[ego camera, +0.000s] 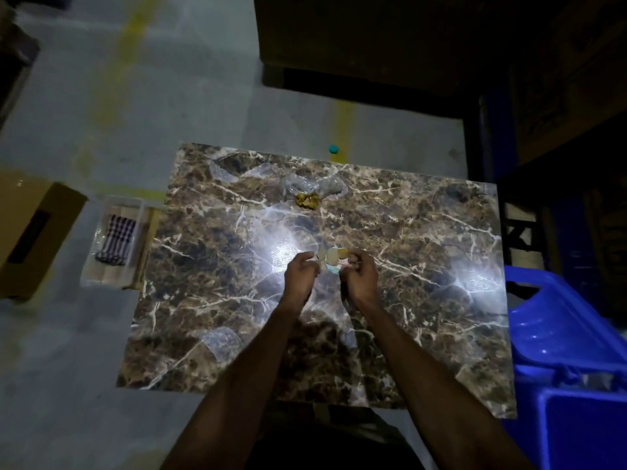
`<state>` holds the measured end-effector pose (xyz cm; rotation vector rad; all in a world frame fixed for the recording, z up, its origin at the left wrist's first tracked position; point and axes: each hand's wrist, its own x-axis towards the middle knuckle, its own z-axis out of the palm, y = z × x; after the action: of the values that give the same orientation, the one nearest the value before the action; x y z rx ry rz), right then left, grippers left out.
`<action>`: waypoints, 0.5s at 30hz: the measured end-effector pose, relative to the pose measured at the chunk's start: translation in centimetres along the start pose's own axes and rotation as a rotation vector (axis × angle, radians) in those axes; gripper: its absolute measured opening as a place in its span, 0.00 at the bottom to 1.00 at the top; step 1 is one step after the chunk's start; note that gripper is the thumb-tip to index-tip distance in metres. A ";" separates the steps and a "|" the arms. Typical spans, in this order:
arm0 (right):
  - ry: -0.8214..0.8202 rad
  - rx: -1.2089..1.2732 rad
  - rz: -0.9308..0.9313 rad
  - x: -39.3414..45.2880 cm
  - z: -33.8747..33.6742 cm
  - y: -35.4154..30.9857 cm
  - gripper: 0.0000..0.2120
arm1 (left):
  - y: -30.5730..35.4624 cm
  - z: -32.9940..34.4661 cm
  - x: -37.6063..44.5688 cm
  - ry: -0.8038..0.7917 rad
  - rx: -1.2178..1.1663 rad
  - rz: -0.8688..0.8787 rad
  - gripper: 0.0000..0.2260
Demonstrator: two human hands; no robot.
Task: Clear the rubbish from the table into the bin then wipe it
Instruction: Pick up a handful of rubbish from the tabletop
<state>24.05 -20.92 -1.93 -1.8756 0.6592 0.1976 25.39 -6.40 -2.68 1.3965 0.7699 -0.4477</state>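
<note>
Both my hands meet at the middle of the brown marble table. My left hand and my right hand have curled fingers that pinch a small bundle of pale and light-blue scraps between them. Farther back lies a yellow crumpled wad beside clear plastic wrapping. More clear plastic lies at the back left, and another clear piece at the front left. A blue bin stands to the right of the table.
A clear tray holding a checked cloth sits off the table's left edge. A cardboard box stands farther left on the grey floor. A small teal cap lies on the floor behind the table. Dark shelving fills the back right.
</note>
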 end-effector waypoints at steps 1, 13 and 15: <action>-0.012 0.011 -0.001 0.5 0.4 0.4 0.16 | 0.1 -0.6 0.9 0.033 0.012 0.017 0.16; -0.015 -0.070 -0.163 5.6 2.4 -6.1 0.18 | 10.8 -3.0 7.2 0.202 0.554 0.606 0.25; 0.012 -0.102 -0.271 7.7 3.0 -8.5 0.21 | 12.1 -2.8 9.9 0.141 0.692 0.701 0.27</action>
<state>35.40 -18.66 0.38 -2.0434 0.4028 0.0445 39.94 -0.31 -1.21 2.2408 0.1792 -0.0483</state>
